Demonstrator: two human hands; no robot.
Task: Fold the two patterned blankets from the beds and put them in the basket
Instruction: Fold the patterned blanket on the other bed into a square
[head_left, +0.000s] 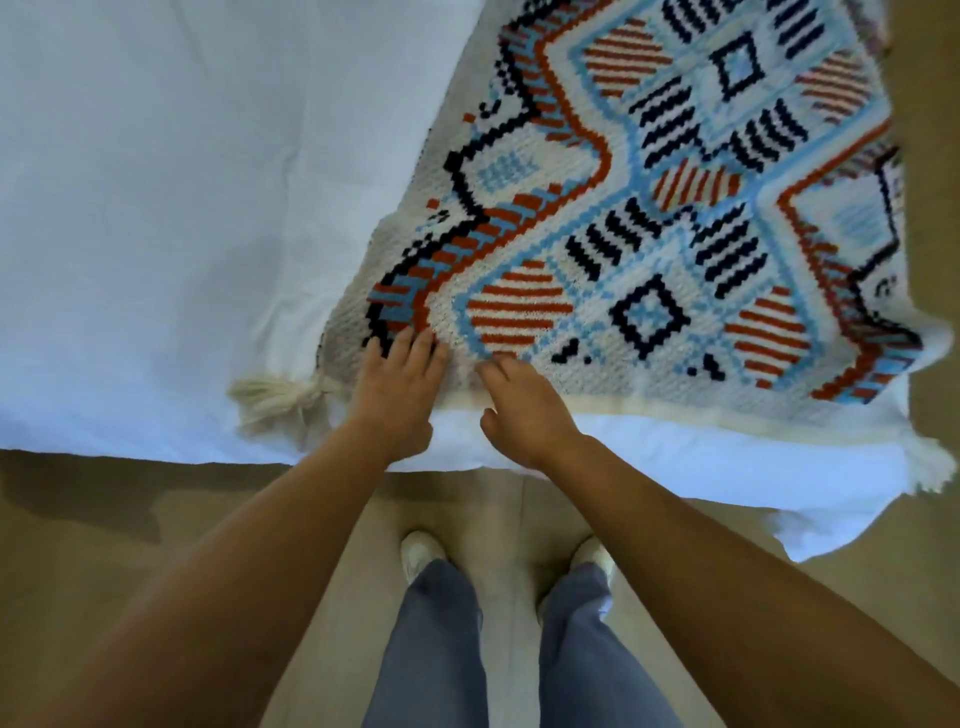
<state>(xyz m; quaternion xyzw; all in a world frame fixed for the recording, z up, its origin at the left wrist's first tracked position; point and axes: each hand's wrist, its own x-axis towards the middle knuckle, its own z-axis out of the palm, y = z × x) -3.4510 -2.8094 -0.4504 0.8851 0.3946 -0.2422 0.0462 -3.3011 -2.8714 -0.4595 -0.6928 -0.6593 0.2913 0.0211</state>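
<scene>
Our patterned blanket (649, 234) lies spread on the bed (130, 208), stretching away rightward from its hem (675, 410), where our left hand (397, 384) rests flat-fingered nearer the corner tassel (275, 395) and our right hand (519, 410) curls over that edge, grip uncertain.

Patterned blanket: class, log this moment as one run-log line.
blanket: spread on bed, unfolded | left hand: flat on near edge | right hand: curled at hem, grip unclear | basket: not in view
</scene>
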